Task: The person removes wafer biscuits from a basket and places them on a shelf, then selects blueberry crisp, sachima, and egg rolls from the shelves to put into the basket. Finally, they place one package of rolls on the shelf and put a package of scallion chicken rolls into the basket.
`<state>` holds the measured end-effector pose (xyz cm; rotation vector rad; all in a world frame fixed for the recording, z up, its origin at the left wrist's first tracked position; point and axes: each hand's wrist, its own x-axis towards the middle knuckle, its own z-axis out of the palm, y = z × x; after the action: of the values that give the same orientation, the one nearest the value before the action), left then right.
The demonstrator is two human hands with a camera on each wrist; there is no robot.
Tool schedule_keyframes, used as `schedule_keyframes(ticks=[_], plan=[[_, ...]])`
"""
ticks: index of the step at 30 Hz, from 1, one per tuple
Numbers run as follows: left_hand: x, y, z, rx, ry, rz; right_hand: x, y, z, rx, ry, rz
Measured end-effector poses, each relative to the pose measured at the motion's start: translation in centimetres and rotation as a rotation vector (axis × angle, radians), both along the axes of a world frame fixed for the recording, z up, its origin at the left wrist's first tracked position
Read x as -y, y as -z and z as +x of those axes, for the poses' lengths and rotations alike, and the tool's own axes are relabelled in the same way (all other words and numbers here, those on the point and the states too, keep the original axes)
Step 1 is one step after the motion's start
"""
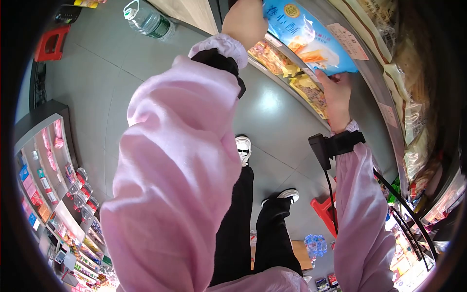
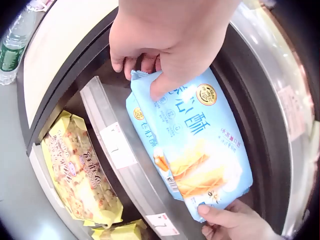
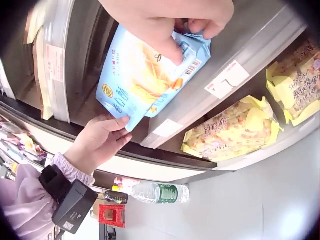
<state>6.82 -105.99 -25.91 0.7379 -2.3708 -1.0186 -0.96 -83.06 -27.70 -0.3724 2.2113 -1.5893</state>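
A blue bag of wafer rolls (image 2: 200, 135) stands in a dark shelf bay, with a second blue bag (image 2: 145, 125) of the same print partly hidden behind it. At one end, my left hand (image 2: 172, 37) pinches the front bag's corner, thumb over the printed face and fingers curled at the edge. My right hand (image 3: 172, 22) grips the opposite end, thumb on the print and fingers bent round the sealed edge. In the head view both hands, left (image 1: 244, 22) and right (image 1: 336, 95), are at the bag's two ends.
A grey shelf lip with price tags (image 2: 117, 145) runs beside the bags. Yellow-wrapped snack packs (image 3: 232, 127) lie on the tier nearer the floor. A large water bottle (image 1: 151, 22) and a red stool (image 1: 51, 44) stand on the grey floor. Clear-wrapped packs (image 1: 413, 117) fill another tier.
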Motion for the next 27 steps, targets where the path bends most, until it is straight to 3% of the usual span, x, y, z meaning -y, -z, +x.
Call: schedule_keyframes(ticks=[5,8,11,14,17,22,27], plan=[[-1.4,0.7,-0.3,0.183,-0.111,-0.043,0.2,0.6,0.3,0.062,-0.023,0.054],[-2.5,1.3,-0.4,0.017,-0.188,-0.146,0.8,0.7,1.0,0.078,-0.065,-0.013],[-3.4,0.0,0.2,0.006,-0.134,0.028,1.3,0.2,1.4,0.111,-0.113,-0.033],[-3.5,0.5,1.1,0.172,-0.069,0.036,1.4,-0.5,1.8,0.222,-0.082,-0.117],[-5.3,0.8,2.7,0.020,-0.143,-0.009,0.4,-1.7,2.5,0.217,-0.025,-0.107],[-11.8,-0.4,10.6,0.057,-0.049,0.218,-4.8,-4.2,7.4,0.286,-0.008,-0.011],[-21.8,-3.4,20.6,0.225,0.042,0.551,-11.9,-5.8,16.2,0.675,-0.156,-0.053]])
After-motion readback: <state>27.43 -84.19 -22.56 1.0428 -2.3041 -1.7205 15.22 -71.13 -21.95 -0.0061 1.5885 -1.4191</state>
